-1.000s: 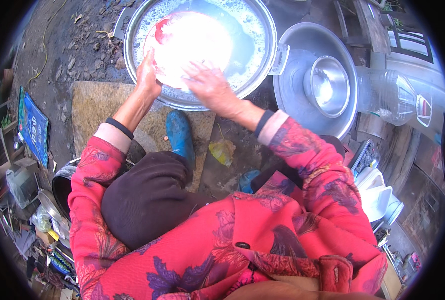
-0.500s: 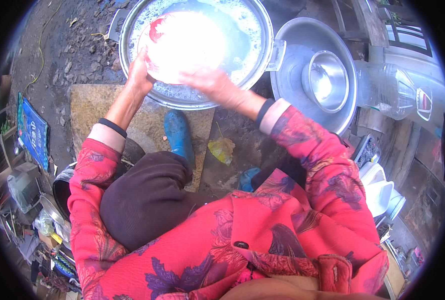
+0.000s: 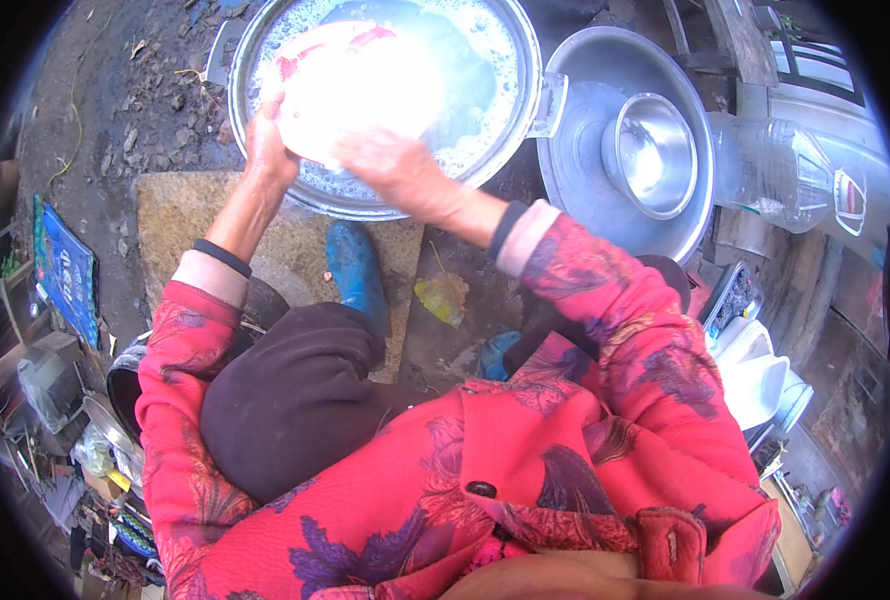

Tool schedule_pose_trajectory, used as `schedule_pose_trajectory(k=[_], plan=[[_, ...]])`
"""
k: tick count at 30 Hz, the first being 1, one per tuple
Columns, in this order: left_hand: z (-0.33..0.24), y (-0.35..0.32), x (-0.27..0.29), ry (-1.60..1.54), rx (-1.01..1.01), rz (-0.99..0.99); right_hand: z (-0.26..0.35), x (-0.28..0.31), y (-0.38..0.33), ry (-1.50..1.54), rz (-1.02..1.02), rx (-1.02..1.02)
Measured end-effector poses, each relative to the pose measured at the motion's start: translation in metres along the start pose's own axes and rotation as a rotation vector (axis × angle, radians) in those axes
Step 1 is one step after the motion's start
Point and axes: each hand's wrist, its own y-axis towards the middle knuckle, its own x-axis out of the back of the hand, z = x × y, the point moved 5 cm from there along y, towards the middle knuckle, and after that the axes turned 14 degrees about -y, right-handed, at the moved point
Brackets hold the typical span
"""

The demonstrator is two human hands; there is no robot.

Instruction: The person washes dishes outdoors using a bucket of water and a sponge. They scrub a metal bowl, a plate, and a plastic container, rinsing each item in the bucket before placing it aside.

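Pinched by the Edge, Above the Suds

From the head view: pinched at its near-left edge by the left hand (image 3: pixel 270 152), thumb and fingers closed on it, a round white plate-like thing with red marks (image 3: pixel 355 95). Perhaps gripped there to stop a wet slip. Inside the rim of a big round silver metal pot with two handles (image 3: pixel 365 205), above or partly in cloudy, foamy water (image 3: pixel 470 75); too bright to tell which. On or just over its near side, the blurry right hand (image 3: pixel 390 168); cannot tell its grip.

To the right, just beside the pot, a wide grey metal basin (image 3: pixel 577 130) with a small shiny metal bowl (image 3: pixel 655 150) inside, maybe put close for easy reach. Farther right, a big clear plastic bottle (image 3: pixel 790 180). Below, a blue rubber boot (image 3: pixel 357 268) on a flat tan slab (image 3: pixel 190 225). In the way: the pot's right handle (image 3: pixel 553 105), poking out toward the basin.
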Motion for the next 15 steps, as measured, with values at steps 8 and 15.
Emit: schedule_pose_trajectory(k=[8, 15], plan=[[-0.012, -0.007, -0.014, 0.122, -0.076, 0.061, -0.086, 0.031, -0.014, -0.337, 0.264, 0.178], [-0.004, -0.004, -0.02, 0.152, -0.069, 0.141, -0.017, 0.031, 0.008, 0.209, 0.227, -0.056]])
